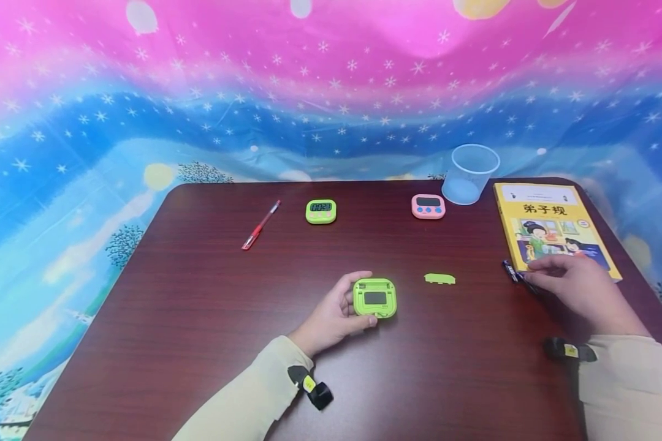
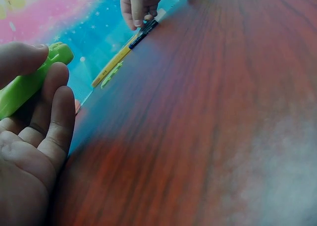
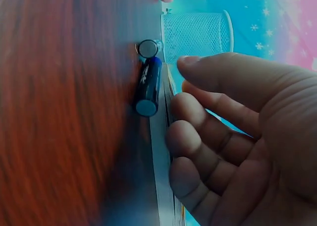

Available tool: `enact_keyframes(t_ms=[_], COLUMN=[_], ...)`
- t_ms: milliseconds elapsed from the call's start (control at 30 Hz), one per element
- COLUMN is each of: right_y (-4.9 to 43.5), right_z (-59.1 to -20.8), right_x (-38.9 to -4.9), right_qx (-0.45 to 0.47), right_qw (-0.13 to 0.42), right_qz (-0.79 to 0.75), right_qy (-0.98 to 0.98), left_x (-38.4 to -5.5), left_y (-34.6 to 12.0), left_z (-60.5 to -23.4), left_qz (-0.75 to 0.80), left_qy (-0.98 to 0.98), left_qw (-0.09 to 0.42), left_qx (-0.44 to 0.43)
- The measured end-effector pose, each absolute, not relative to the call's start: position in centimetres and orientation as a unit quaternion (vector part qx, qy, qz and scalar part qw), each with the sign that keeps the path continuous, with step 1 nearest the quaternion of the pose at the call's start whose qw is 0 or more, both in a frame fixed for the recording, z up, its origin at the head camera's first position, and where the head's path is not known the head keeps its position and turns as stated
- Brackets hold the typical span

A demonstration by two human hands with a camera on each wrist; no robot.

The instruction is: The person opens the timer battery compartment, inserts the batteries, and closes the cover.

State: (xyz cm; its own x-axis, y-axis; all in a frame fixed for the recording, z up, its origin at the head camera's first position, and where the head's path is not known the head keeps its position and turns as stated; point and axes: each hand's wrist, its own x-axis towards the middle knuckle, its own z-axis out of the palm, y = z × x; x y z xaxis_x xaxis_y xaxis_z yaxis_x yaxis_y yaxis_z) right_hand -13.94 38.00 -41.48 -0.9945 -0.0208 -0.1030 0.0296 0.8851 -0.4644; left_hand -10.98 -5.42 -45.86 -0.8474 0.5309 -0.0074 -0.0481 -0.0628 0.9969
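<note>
My left hand [image 1: 339, 312] holds a green digital timer [image 1: 385, 309] by its edges, thumb on the near side. Its back faces up, showing an uncovered battery compartment. A green battery cover [image 1: 439, 278] lies on the table to the right of it. My right hand [image 1: 585, 291] is at the near edge of a yellow book [image 1: 551, 205], fingers curved and thumb apart from them. Close to its fingertips, two dark batteries [image 3: 147, 87] lie on the table beside the book. In the right wrist view there is a gap between fingers and batteries.
At the back stand a second green timer [image 1: 321, 212], a pink timer [image 1: 428, 207] and a clear mesh-patterned bin [image 1: 471, 174]. A red pen [image 1: 262, 225] lies at the left on the dark wooden table [image 1: 198, 318]. A patterned cloth [image 1: 331, 92] hangs behind.
</note>
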Motion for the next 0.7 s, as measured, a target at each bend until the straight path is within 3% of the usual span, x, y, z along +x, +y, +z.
enact_keyframes(t_ms=[367,700], right_y=[38.43,38.86], right_z=[-41.18,-41.27], right_x=[-14.22,-14.02], right_qx=[-0.007,-0.020], right_qw=[0.105,0.092], right_qz=[-0.222,-0.218], right_qy=[0.969,0.971], left_x=[-10.96,-10.93], left_y=[-5.42,-5.43], left_z=[-45.89,-45.64], left_qz=[0.706,0.708], left_qy=[0.652,0.648], left_qw=[0.205,0.208], left_qx=[0.187,0.188])
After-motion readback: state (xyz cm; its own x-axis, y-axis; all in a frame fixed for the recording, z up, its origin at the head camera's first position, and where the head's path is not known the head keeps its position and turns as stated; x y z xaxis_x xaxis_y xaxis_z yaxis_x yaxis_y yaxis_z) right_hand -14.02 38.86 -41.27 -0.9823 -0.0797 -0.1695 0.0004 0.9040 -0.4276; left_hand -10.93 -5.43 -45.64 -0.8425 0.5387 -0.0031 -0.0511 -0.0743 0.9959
